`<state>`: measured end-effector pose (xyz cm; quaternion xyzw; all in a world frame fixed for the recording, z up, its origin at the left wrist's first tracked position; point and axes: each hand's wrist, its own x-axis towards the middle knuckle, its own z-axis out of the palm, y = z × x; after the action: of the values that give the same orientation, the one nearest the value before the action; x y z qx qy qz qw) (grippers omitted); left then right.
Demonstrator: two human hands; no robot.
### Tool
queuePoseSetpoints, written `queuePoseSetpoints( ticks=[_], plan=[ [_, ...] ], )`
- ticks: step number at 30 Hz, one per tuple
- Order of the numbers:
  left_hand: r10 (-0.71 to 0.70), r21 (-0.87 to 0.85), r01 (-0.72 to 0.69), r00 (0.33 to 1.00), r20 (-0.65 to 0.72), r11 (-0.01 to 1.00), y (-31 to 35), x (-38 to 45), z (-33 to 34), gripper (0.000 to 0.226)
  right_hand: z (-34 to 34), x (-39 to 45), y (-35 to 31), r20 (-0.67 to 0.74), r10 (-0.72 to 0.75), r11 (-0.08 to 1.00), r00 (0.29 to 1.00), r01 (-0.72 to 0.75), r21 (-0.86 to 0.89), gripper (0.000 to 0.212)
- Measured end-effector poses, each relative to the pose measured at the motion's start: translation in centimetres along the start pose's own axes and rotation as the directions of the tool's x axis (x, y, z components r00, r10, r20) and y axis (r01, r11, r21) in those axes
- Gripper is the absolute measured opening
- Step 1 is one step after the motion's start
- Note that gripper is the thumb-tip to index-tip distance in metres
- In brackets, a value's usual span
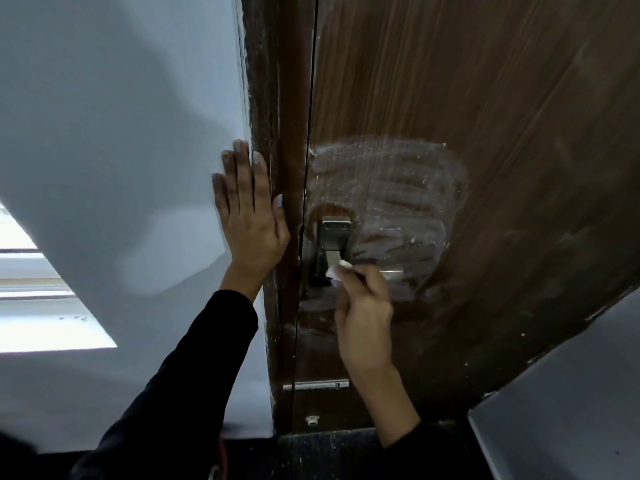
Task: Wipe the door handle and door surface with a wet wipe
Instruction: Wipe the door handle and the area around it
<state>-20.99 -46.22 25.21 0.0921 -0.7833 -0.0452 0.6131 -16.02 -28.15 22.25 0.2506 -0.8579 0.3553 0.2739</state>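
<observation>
pale wall fills the view left of the door handle, plain and unmarked, with one bright window strip low at its far left edge. one left hand lies flat on that wall just left of the handle, its fingers straight and slightly spread, palm pressed on, thumb reaching onto the dark brown door frame; a black sleeve runs down from its wrist. one narrow black gap separates the frame from the wood-grain door. one metal handle is on the door: a plate with two screws at its top and a lever running rightwards. no brand, label or writing can be read on it or anywhere else. one right hand comes up from below the handle, its fingers curled round a small white wet wipe that is pressed against the lever close to the plate. a whitish, streaky smear covers the door above and right of the handle. below the handle one small metal strip crosses the door edge, and lower still sits one small round fitting. far right and below the handle one grey slanted panel cuts in; i cannot tell what it is.
</observation>
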Motion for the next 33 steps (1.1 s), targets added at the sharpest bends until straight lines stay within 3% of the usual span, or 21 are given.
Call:
queuePoseSetpoints(
  ticks=[3, 6, 9, 14, 19, 24, 28, 33],
  plan=[
    [0.038, 0.032, -0.037, 0.999, -0.038, 0.999, -0.6, -0.3, 0.4, 0.052, 0.6, -0.7, 1.1, -0.08, 0.006, 0.995, 0.997, 0.003, 0.103, 0.031],
    [0.025, 0.028, -0.023, 0.998, -0.06, 0.999, -0.6, -0.4, 0.7, 0.052, 0.2, -0.9, 2.0, -0.252, 0.191, 0.953, 0.949, -0.118, 0.28, 0.024],
    [0.021, 0.032, -0.019, 0.997, -0.069, 0.999, -0.7, -0.6, 0.8, 0.054, 1.1, -1.0, 1.4, -0.28, 0.324, 0.886, 0.904, -0.186, 0.424, 0.022],
    [0.052, 0.019, -0.05, 0.996, -0.072, 0.999, -1.0, -0.6, 0.8, 0.058, 4.4, -2.5, 1.8, -0.166, 0.135, 0.952, 0.977, -0.082, 0.294, 0.024],
    [0.114, 0.008, -0.114, 0.993, 0.019, 0.993, -1.8, -1.5, 0.1, 0.061, 7.3, -2.9, 0.7, -0.225, 0.085, 0.959, 0.971, -0.018, 0.284, 0.025],
    [0.127, -0.072, -0.115, 0.976, 0.176, 0.991, -1.8, -1.8, -2.1, 0.059, 10.1, -3.1, -0.2, -0.268, 0.008, 0.973, 0.963, 0.055, 0.226, 0.036],
    [0.091, -0.141, -0.055, 0.96, 0.265, 0.989, -1.5, -2.2, -3.5, 0.058, 11.7, -2.4, -0.6, -0.232, -0.057, 0.997, 0.971, 0.065, 0.028, 0.053],
    [0.075, -0.217, -0.001, 0.94, 0.334, 0.976, -1.9, -3.6, -4.6, 0.056, 13.4, -3.7, 0.5, -0.233, -0.014, 0.999, 0.972, 0.005, -0.039, 0.075]
  ],
)
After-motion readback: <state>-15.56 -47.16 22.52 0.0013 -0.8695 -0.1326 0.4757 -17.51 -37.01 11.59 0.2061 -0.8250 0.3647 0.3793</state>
